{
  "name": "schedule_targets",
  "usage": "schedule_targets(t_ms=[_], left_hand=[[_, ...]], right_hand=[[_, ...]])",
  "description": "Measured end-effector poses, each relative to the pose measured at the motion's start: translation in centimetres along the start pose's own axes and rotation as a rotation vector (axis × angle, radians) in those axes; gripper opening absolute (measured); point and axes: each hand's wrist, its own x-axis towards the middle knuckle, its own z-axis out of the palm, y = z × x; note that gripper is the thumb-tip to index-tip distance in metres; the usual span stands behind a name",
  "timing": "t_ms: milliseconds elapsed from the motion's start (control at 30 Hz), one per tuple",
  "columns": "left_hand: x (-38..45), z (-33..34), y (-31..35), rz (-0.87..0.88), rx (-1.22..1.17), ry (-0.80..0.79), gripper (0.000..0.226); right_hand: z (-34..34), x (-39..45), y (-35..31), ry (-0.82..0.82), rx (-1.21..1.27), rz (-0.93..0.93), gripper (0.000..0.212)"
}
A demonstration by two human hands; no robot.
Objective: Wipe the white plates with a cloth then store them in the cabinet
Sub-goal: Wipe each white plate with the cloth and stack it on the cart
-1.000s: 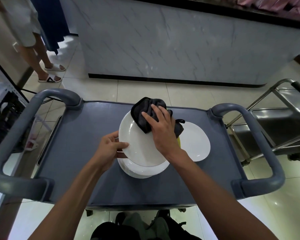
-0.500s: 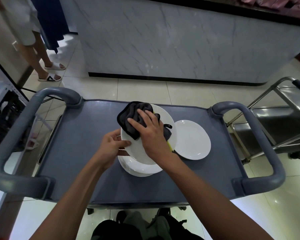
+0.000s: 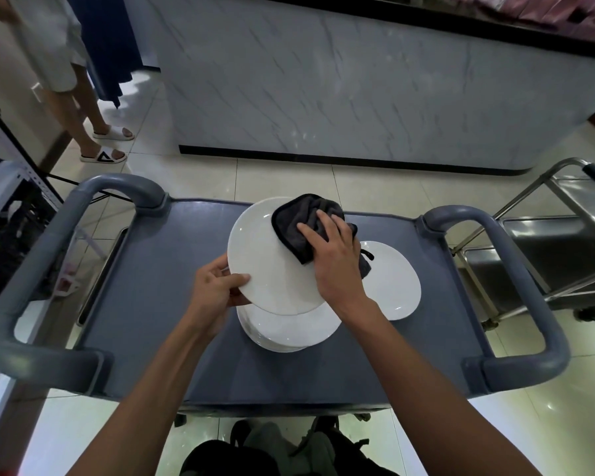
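Observation:
My left hand (image 3: 217,290) pinches the near left rim of a white plate (image 3: 265,255), held tilted above a stack of white plates (image 3: 289,329) on the grey cart (image 3: 162,286). A dark grey cloth (image 3: 306,225) lies bunched on the plate's upper right part, and my right hand (image 3: 334,262) presses it down with spread fingers. One more white plate (image 3: 389,283) lies flat on the cart to the right, partly behind my right hand.
The cart has thick grey handles at left (image 3: 24,276) and right (image 3: 516,280). A steel trolley (image 3: 560,249) stands to the right. A marble-faced counter (image 3: 358,87) is ahead. A person in sandals (image 3: 103,146) stands at far left.
My right hand has swept the cloth from the plate's upper left to its upper right. The plate has tipped back to show more of its face. My left hand keeps its hold.

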Motion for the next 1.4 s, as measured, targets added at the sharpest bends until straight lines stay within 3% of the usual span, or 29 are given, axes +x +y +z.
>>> schedule_targets(t_ms=[400, 633, 967, 1400], left_hand=[[1.0, -0.1, 0.7, 0.020, -0.043, 0.078, 0.034], [0.7, -0.8, 1.2, 0.029, -0.046, 0.054, 0.035], [0.4, -1.1, 1.0, -0.002, 0.020, -0.023, 0.039], [0.7, -0.5, 0.8, -0.029, 0.103, -0.123, 0.040]], right_hand=[[2.4, -6.3, -4.7, -0.006, 0.116, -0.107, 0.070], [2.1, -6.7, -3.6, 0.009, 0.119, -0.143, 0.070], [0.5, -4.0, 0.0, 0.104, 0.097, -0.009, 0.075], [-0.5, 0.0, -1.0, 0.131, 0.068, -0.049, 0.069]])
